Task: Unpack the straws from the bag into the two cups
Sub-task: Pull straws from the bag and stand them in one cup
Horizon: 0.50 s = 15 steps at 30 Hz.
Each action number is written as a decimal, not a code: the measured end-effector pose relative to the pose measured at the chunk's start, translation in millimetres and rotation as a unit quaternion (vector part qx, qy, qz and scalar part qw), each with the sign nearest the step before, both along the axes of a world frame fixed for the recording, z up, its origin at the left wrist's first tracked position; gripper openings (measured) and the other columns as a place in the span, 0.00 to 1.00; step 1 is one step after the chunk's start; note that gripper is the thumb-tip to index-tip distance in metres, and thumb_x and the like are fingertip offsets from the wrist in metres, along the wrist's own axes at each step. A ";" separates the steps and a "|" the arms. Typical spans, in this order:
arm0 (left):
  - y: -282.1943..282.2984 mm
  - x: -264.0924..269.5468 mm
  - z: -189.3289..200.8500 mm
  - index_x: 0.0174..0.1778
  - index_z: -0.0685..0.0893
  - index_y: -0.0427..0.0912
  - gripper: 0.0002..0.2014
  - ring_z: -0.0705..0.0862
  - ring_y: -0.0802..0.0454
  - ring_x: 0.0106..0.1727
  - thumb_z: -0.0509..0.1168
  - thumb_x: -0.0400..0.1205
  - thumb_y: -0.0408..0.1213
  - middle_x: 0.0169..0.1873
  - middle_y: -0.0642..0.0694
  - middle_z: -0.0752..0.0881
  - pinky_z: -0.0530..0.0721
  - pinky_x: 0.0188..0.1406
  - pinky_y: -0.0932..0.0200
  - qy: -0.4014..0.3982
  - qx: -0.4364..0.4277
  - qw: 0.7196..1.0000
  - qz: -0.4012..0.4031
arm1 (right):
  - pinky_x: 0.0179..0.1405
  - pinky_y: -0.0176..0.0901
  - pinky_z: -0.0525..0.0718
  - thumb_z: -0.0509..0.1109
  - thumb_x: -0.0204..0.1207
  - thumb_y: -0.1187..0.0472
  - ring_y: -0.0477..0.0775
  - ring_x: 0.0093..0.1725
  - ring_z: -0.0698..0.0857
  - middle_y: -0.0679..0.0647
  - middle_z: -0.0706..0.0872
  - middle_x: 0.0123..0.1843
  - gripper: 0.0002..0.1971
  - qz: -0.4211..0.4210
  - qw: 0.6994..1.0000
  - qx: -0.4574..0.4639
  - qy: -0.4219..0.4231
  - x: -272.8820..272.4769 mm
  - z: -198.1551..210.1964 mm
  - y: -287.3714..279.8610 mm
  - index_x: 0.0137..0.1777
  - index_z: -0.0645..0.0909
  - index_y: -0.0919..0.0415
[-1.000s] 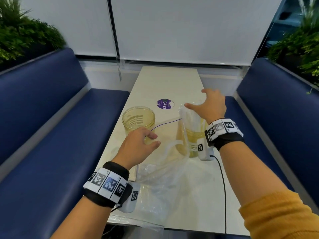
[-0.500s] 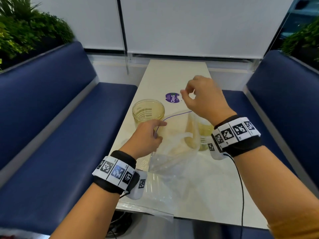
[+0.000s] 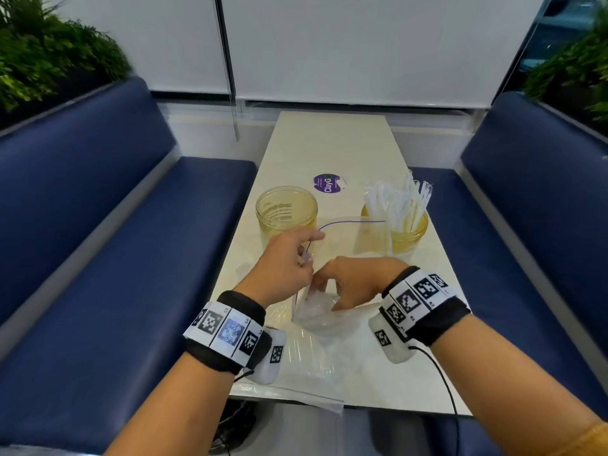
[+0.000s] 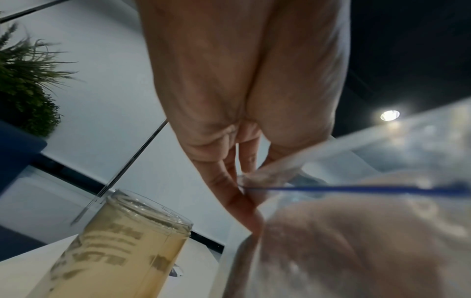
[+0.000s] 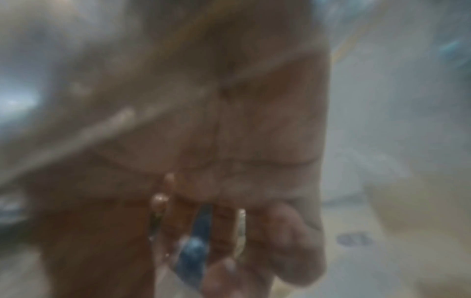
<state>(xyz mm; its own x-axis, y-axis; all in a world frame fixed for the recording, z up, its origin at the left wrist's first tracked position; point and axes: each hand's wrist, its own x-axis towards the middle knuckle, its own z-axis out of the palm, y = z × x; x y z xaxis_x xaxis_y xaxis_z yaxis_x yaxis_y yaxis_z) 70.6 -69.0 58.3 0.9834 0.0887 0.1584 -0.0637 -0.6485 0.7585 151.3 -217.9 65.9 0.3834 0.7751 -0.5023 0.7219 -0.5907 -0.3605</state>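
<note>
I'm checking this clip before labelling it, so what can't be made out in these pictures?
- Right hand fingers: head view, hidden inside the bag; whether they grip straws is unclear.
- Right wrist view: blurred throughout, with plastic over the lens.
- Straws left in the bag: head view, only a pale mass, count unreadable.
- Left cup print: too blurred in the left wrist view.
- Left hand fingertips on the bag rim: head view, partly hidden.

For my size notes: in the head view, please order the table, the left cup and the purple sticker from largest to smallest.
1. table
2. left cup
3. purple sticker
The order is plain, though the sticker lies a little farther from the camera than the cup.
</note>
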 end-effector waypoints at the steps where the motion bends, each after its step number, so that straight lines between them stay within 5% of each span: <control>1: 1.4 0.2 -1.9 0.64 0.88 0.47 0.20 0.81 0.66 0.47 0.65 0.81 0.22 0.61 0.52 0.84 0.83 0.49 0.73 -0.017 -0.005 1.000 0.007 | 0.46 0.35 0.73 0.78 0.75 0.57 0.35 0.39 0.76 0.46 0.82 0.64 0.23 0.000 1.000 0.003 -0.004 0.9 -1.6 -0.5 0.70 0.80 0.48; 3: 4.1 1.1 -5.0 0.56 0.92 0.44 0.17 0.84 0.61 0.47 0.64 0.81 0.22 0.60 0.48 0.88 0.87 0.56 0.59 -0.026 -0.014 0.999 0.028 | 0.52 0.40 0.72 0.73 0.80 0.54 0.43 0.43 0.77 0.47 0.81 0.60 0.19 -0.013 1.000 0.007 -0.015 2.3 -3.8 -2.5 0.70 0.78 0.50; 5: 5.8 1.2 -6.7 0.60 0.91 0.41 0.17 0.84 0.59 0.52 0.63 0.83 0.22 0.62 0.47 0.89 0.87 0.62 0.55 -0.010 -0.011 0.999 0.035 | 0.52 0.44 0.72 0.68 0.84 0.51 0.50 0.46 0.77 0.44 0.79 0.51 0.17 -0.034 0.999 0.005 -0.021 5.0 -6.8 -4.5 0.70 0.74 0.50; 7: 6.8 0.7 -7.6 0.66 0.88 0.41 0.18 0.82 0.59 0.57 0.62 0.84 0.23 0.64 0.48 0.88 0.83 0.63 0.65 0.002 0.002 1.000 0.032 | 0.48 0.47 0.73 0.64 0.86 0.50 0.51 0.42 0.77 0.44 0.76 0.42 0.15 -0.054 0.998 0.005 -0.033 6.2 -9.5 -5.7 0.70 0.71 0.50; 10: 6.4 -2.2 -6.3 0.70 0.85 0.41 0.21 0.81 0.61 0.56 0.65 0.81 0.27 0.64 0.49 0.86 0.75 0.51 0.82 0.017 -0.019 0.999 0.030 | 0.40 0.45 0.74 0.62 0.87 0.55 0.54 0.42 0.79 0.48 0.76 0.42 0.08 -0.089 0.992 0.067 -0.051 6.7 -10.4 -7.1 0.64 0.70 0.51; 15: -2.2 -5.1 -10.7 0.70 0.83 0.45 0.31 0.79 0.62 0.48 0.82 0.70 0.44 0.58 0.52 0.82 0.73 0.42 0.76 0.019 -0.032 0.998 0.047 | 0.33 0.36 0.68 0.62 0.87 0.60 0.39 0.36 0.76 0.41 0.78 0.40 0.08 -0.127 0.970 0.190 -0.079 6.5 4.3 -11.9 0.64 0.72 0.53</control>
<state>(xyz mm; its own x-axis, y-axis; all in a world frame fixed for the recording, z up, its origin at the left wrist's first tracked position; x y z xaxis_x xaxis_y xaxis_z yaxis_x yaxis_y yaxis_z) 65.5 -71.2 47.6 0.9757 0.1887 0.1116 0.0245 -0.5999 0.7997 157.8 -229.7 70.3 0.6348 0.7636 -0.1182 0.6352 -0.6028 -0.4828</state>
